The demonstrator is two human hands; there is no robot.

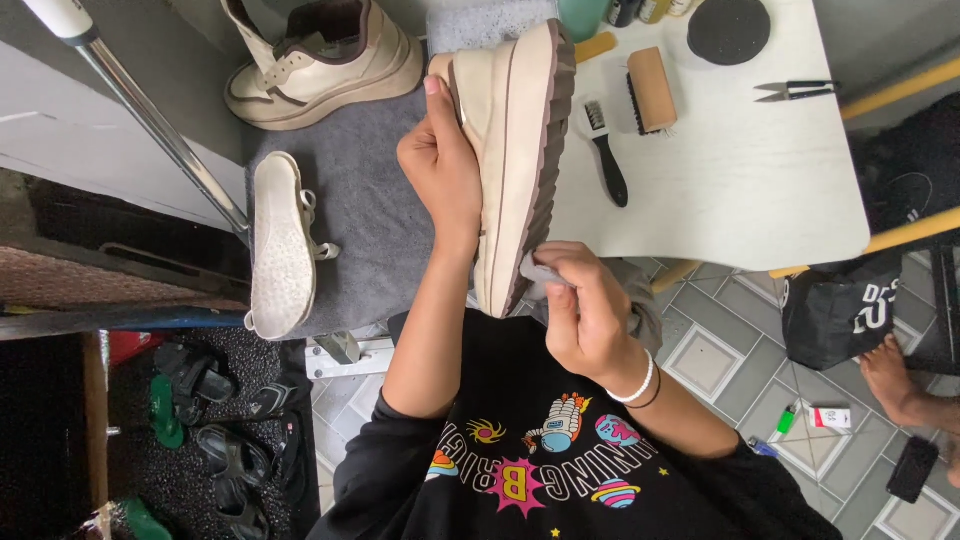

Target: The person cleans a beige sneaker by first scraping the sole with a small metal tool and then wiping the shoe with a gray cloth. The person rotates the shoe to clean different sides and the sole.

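Observation:
My left hand grips a cream shoe with a dark brown ridged sole, held on its side above the grey mat. My right hand pinches a small grey cloth against the shoe's heel end near the sole. A white bracelet and a dark band circle my right wrist.
The matching cream shoe stands at the mat's far end. A pale insole lies to the left. On the white table lie a small black-handled brush, a wooden brush, a black round lid and scissors. Sandals on the floor; another person's foot at right.

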